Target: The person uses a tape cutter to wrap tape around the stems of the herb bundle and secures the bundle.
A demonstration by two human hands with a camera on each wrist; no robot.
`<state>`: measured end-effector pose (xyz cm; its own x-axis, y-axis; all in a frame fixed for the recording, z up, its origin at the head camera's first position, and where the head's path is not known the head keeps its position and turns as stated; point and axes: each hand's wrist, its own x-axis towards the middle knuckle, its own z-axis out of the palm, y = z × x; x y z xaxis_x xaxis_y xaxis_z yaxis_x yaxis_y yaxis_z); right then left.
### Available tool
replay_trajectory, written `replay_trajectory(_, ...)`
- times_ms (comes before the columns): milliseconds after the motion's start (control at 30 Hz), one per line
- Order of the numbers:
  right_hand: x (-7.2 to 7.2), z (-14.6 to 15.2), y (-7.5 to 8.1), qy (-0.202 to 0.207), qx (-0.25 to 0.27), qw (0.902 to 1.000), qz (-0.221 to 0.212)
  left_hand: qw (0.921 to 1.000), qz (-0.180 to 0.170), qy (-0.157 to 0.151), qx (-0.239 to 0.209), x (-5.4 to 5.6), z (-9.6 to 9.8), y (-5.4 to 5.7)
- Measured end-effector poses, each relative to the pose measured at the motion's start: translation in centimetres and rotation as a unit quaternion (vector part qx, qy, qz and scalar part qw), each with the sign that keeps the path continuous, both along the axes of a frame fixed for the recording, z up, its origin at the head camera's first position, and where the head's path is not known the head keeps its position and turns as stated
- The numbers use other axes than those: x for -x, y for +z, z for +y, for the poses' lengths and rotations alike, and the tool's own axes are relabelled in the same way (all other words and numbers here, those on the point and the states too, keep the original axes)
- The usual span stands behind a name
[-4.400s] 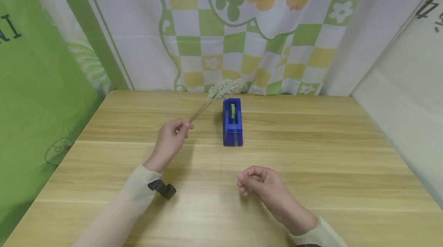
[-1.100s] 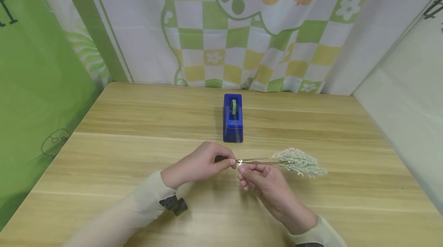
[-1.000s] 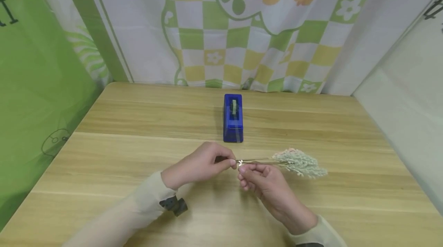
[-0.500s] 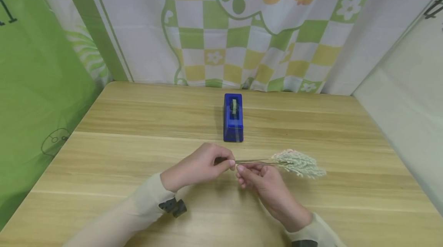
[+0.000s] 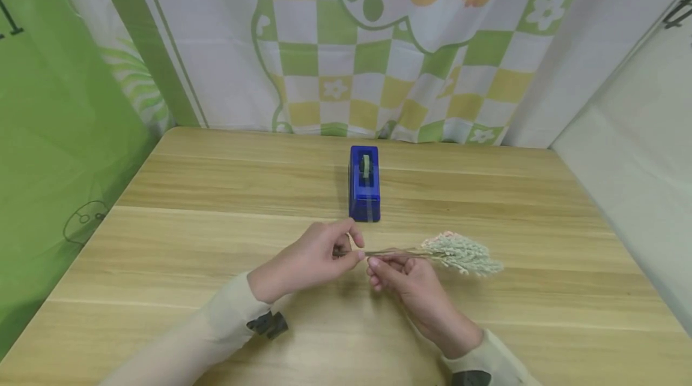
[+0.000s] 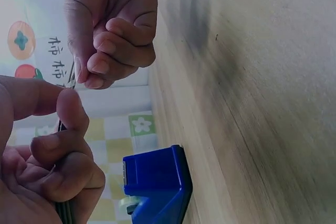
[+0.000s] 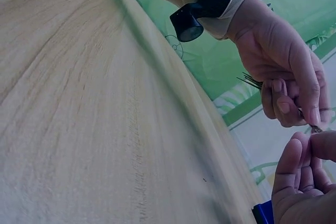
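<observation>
A bunch of pale green dried flowers (image 5: 462, 253), with a touch of pink at its top, lies sideways between my hands, heads to the right. My left hand (image 5: 308, 257) holds the stems near their lower ends. Its index finger is lifted off them, while in the left wrist view other fingers curl round the dark stems (image 6: 64, 211). Stem ends (image 7: 249, 80) poke out behind that hand in the right wrist view. Right beside it, my right hand (image 5: 418, 293) pinches the stems between thumb and fingers. Whether any tape sits on them is hidden by fingertips.
Just beyond the hands, a blue tape dispenser (image 5: 364, 194) with a roll in it stands on the wooden table (image 5: 216, 176). A checked curtain (image 5: 346, 62) hangs along the back edge. Green cloth (image 5: 54, 110) covers the left side, white cloth (image 5: 632, 122) the right.
A single stalk in the left hand earlier has joined the bunch between both hands. A small white piece at the stems no longer shows. The left index finger has lifted; the bunch shifted slightly left.
</observation>
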<state>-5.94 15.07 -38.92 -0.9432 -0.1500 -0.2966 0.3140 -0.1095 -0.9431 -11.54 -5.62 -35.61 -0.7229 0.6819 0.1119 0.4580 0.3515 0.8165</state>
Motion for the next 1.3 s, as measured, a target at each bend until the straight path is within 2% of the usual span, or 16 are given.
replay_trajectory(200,0.10,0.19,0.10,0.012,0.006,0.9998,-0.017,0.9997,0.018,-0.008,-0.011,0.09,-0.24,-0.14)
replay_trajectory(467,0.19,0.12,0.04,0.015,0.027,0.9992,-0.024,0.9995,0.009,-0.010,-0.029,0.29,-0.53,-0.52)
replay_trajectory(633,0.24,0.08,0.00,0.006,0.035,0.9988,-0.032,0.9994,-0.007,-0.004,-0.034,0.40,-0.58,-0.42)
replay_trajectory(867,0.39,-0.05,0.07,-0.004,0.050,0.9977,-0.045,0.9992,-0.010,-0.010,-0.037,0.50,-0.57,-0.26)
replay_trajectory(1167,0.47,-0.02,-0.06,0.012,0.066,0.9971,-0.036,0.9995,-0.010,-0.001,-0.029,0.51,-0.70,-0.15)
replay_trajectory(1300,0.42,0.06,-0.33,0.032,0.046,0.9979,-0.031,0.9995,-0.016,0.001,-0.028,0.53,-0.80,-0.13)
